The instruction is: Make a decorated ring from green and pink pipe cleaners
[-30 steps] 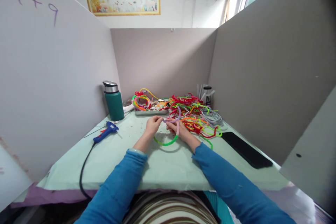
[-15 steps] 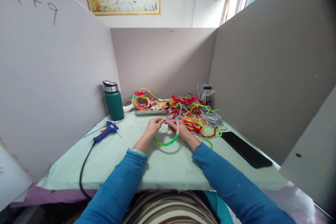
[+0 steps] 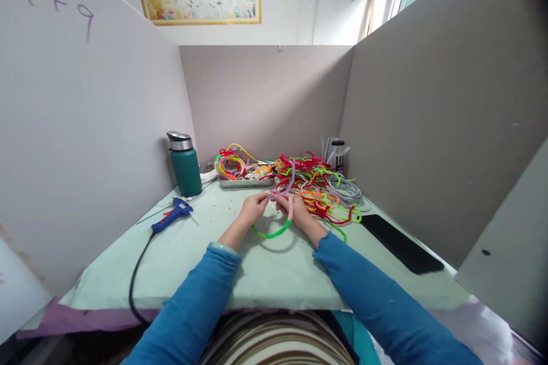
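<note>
Above the middle of the table, my left hand (image 3: 254,207) and my right hand (image 3: 293,209) meet fingertip to fingertip, both closed in a pinch. Between them is a fuzzy pipe-cleaner ring (image 3: 274,234), green along the bottom, pink at the right and purple near the top. My fingers grip its purple stretch, and a purple end sticks up behind my right hand. The exact spot where the fingertips meet is too small to make out. Part of the ring is hidden behind my left hand.
A blue glue gun (image 3: 173,214) with a black cord lies left, near a green bottle (image 3: 185,167). Behind my hands are a metal tray (image 3: 247,183) with coloured rings and a tangled heap of pipe cleaners (image 3: 314,174). A black phone-like slab (image 3: 401,244) lies right. Partitions (image 3: 266,97) enclose the table.
Both hands stay in nearly the same place. The purple end of the ring has shifted slightly to the left, and the fingers have moved a little.
</note>
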`<state>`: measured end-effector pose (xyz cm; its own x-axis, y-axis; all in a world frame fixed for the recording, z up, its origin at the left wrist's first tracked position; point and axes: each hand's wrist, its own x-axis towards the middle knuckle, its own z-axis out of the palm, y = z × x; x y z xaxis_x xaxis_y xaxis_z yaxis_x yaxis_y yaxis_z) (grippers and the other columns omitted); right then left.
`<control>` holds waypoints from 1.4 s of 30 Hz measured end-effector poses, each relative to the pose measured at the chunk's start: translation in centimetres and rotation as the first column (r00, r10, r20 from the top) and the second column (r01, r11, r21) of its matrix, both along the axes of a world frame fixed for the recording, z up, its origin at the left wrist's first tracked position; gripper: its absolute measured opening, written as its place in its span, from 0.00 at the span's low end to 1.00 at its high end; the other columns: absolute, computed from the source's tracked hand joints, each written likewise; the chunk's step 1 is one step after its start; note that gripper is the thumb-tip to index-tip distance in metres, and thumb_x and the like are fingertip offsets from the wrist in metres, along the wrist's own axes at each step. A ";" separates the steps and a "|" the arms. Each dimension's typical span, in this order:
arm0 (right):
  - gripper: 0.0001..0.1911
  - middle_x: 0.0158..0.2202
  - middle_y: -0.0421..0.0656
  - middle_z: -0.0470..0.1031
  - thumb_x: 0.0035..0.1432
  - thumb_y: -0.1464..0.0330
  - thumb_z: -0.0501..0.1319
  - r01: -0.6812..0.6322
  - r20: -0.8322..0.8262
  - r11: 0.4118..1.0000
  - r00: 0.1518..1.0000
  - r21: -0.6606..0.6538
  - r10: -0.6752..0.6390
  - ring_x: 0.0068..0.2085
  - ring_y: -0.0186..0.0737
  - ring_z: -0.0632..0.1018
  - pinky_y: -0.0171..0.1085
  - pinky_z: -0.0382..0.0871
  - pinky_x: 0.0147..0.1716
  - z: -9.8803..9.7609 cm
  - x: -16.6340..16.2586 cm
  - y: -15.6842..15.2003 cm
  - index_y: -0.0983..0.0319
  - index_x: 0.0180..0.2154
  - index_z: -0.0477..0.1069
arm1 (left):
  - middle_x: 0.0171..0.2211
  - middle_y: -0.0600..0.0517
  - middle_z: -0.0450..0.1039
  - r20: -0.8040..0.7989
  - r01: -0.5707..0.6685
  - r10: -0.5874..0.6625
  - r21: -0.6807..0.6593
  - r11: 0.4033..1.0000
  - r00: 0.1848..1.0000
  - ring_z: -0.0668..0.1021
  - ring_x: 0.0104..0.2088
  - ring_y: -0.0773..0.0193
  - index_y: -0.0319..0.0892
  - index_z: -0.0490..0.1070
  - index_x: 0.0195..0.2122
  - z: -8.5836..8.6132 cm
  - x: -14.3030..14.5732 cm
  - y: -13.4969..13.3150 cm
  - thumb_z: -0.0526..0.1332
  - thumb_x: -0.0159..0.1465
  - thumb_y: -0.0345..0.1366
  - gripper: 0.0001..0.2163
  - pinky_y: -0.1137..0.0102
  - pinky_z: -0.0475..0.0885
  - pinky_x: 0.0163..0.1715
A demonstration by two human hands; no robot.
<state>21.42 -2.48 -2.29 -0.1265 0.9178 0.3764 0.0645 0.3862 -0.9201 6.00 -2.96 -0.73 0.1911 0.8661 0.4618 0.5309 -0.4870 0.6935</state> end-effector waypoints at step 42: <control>0.19 0.18 0.39 0.69 0.50 0.57 0.60 -0.178 -0.002 0.984 0.984 0.006 0.178 0.18 0.29 0.62 0.30 0.52 0.16 0.9 -0.2 -1.2 0.66 0.34 0.76 | 0.37 0.49 0.78 -0.138 -0.096 0.098 0.017 0.995 0.986 0.76 0.37 0.61 0.42 0.76 0.42 0.1 0.0 -0.4 0.53 0.61 0.36 0.15 0.72 0.66 0.37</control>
<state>21.25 -3.63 -1.43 -0.2869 0.8782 0.3826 -0.0085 0.3970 -0.9178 5.98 -3.39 -0.59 0.1690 0.8792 0.4455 0.6662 -0.4350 0.6057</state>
